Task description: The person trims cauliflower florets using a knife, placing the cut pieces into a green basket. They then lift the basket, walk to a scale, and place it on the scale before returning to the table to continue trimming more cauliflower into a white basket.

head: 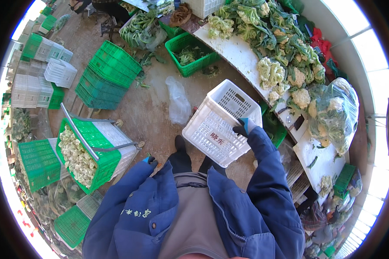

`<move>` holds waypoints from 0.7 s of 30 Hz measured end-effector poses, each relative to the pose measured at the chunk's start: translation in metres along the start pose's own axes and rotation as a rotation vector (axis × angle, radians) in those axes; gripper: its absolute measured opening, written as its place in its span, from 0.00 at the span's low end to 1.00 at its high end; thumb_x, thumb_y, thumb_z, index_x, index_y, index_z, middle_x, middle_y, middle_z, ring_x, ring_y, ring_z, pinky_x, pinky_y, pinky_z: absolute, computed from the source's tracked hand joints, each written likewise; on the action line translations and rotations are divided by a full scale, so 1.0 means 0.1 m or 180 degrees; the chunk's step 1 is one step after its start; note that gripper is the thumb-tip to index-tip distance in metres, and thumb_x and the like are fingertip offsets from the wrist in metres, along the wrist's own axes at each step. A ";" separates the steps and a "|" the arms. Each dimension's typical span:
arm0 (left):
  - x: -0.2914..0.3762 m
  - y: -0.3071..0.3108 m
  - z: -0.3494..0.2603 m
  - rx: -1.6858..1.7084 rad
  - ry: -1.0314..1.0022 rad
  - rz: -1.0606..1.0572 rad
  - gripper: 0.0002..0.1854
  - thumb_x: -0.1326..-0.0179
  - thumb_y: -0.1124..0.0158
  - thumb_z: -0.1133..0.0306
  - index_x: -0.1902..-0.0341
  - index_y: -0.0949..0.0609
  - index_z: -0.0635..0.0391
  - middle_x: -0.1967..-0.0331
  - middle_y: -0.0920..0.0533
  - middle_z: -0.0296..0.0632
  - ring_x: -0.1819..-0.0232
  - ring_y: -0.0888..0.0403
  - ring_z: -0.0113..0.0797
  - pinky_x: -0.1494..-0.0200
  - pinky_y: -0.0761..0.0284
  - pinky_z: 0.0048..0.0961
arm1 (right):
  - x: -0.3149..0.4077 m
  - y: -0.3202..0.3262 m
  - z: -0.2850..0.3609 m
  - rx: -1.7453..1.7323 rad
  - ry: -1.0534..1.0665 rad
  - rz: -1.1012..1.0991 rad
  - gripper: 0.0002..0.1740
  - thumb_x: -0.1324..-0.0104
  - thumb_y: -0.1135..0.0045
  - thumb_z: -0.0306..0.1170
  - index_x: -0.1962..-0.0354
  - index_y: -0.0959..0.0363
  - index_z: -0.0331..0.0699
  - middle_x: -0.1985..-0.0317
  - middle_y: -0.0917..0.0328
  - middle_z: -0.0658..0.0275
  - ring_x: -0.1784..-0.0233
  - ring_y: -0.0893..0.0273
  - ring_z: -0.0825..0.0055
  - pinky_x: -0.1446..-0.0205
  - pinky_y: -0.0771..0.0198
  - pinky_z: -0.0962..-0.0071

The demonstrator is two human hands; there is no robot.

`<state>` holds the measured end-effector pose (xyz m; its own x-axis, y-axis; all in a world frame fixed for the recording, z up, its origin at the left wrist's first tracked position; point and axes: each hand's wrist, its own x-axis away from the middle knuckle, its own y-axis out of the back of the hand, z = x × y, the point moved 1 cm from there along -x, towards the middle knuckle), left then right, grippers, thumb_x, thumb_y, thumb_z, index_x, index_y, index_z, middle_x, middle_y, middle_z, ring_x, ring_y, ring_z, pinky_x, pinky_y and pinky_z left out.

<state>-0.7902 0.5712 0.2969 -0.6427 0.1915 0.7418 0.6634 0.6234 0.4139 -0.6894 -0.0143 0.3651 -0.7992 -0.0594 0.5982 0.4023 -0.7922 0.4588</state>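
Note:
My right hand (244, 127), in a dark glove with a blue cuff, grips the near rim of a white plastic crate (215, 129). The crate is tilted before my legs, bears red writing on its side, and shows bare slotted walls inside. My left hand (152, 162), also gloved, hangs low at my left side; nothing shows in it, and its fingers are partly hidden. Nearest to it stands a hand truck (81, 132) with a stack of crates, the top green crate (107, 139) full of cut cauliflower florets (76, 157).
A white-topped worktable (230, 50) runs along the right, heaped with cauliflowers (278, 48) and a clear bag of them (334, 113). Stacked green crates (107, 74), a green crate of trimmings (191, 55) and a plastic bag (178, 100) are on the floor. A person (111, 8) is at the far end.

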 end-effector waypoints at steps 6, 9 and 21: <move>0.55 -0.06 -0.03 -0.0681 0.0543 -0.0067 0.28 0.24 0.35 0.56 0.29 0.19 0.62 0.39 0.12 0.55 0.37 0.13 0.48 0.34 0.21 0.41 | -0.21 0.44 0.12 -0.0069 0.0202 0.0141 0.26 0.38 0.21 0.34 0.43 0.14 0.33 0.58 0.08 0.55 0.61 0.10 0.70 0.55 0.14 0.64; 0.52 -0.18 -0.17 -0.0676 0.0553 -0.0068 0.28 0.24 0.35 0.56 0.29 0.19 0.62 0.39 0.12 0.55 0.37 0.13 0.48 0.34 0.20 0.41 | -0.26 0.72 -0.07 -0.0325 0.0155 0.0272 0.26 0.38 0.21 0.33 0.43 0.13 0.33 0.60 0.08 0.56 0.62 0.10 0.71 0.55 0.14 0.64; -0.10 0.07 -0.99 -0.0927 0.0394 -0.0048 0.28 0.24 0.35 0.56 0.29 0.19 0.62 0.40 0.12 0.55 0.37 0.13 0.48 0.34 0.20 0.41 | -0.48 1.18 -0.44 -0.0607 0.0352 0.0492 0.16 0.31 0.27 0.29 0.48 0.13 0.30 0.64 0.09 0.59 0.65 0.11 0.71 0.60 0.15 0.67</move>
<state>-0.7409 0.4988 0.3446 -0.6137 0.0790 0.7856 0.7474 0.3788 0.5458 -0.6233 -0.1315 0.3619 -0.7830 -0.2462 0.5713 0.4403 -0.8680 0.2294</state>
